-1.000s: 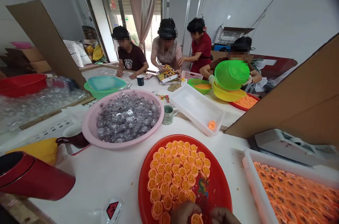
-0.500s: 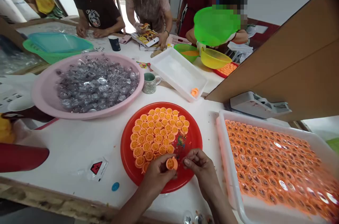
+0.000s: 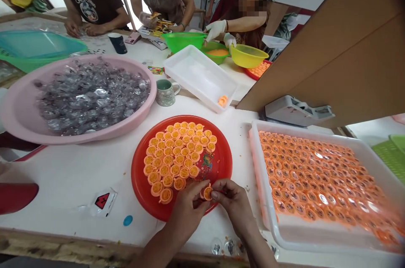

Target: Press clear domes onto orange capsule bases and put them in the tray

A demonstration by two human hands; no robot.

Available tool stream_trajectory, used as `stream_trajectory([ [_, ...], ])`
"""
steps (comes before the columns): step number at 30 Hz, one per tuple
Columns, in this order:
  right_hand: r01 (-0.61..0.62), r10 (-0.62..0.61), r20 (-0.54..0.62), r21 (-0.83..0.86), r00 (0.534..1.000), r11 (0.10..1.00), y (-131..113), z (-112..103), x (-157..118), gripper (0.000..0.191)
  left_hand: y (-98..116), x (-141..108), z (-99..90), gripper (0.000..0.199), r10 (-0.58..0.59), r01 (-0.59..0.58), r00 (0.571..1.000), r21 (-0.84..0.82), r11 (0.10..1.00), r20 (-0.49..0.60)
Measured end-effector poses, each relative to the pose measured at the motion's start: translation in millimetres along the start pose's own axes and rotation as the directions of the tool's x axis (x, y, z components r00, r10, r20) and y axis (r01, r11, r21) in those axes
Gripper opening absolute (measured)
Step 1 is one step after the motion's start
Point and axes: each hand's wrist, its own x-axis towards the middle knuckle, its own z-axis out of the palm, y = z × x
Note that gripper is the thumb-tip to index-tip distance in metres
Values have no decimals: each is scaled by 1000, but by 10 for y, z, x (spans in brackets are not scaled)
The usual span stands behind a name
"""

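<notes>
My left hand pinches a small orange toy cup with a yellow-orange filling, near the front right edge of a round red tray. The thumb and fingertips of my right hand are closed against the cup's right side. Whether a tiny piece lies between those right fingertips is hidden. Many similar filled cups cover the tray's left and back parts. A printed pattern shows on the bare red surface to their right.
Left stands a pink basin of clear plastic pieces. Right, a white tray holds rows of orange cups. A mug and a second white tray lie behind. Clear lids rest near the front edge. Co-workers handle bowls across the table.
My right hand has moved in to meet the cup in my left hand, which has tilted. A co-worker's raised green bowl has come down to the table. The view has shifted slightly right.
</notes>
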Motion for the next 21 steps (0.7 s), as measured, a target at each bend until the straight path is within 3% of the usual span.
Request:
stream_trajectory([
  [6, 183, -204, -34, -323, 978, 928, 33, -13, -66, 1, 71, -97, 27, 55, 129, -141, 987, 134, 981, 90],
  [11, 205, -239, -63, -340, 969, 918, 65, 6, -119, 7, 135, -146, 1, 40, 227, -222, 974, 182, 958, -9],
  [14, 247, -270, -9, -376, 963, 893, 74, -18, -166, 10, 155, -174, -16, 38, 249, -246, 967, 58, 968, -57],
  [17, 413, -441, 52, -463, 896, 784, 8, -15, -239, 5, 205, -204, -21, 38, 210, -212, 977, -101, 972, -36],
  [21, 559, -636, 43, -527, 770, 640, -150, 51, -315, 9, 288, -221, -18, 28, 242, -242, 970, -118, 963, -13],
])
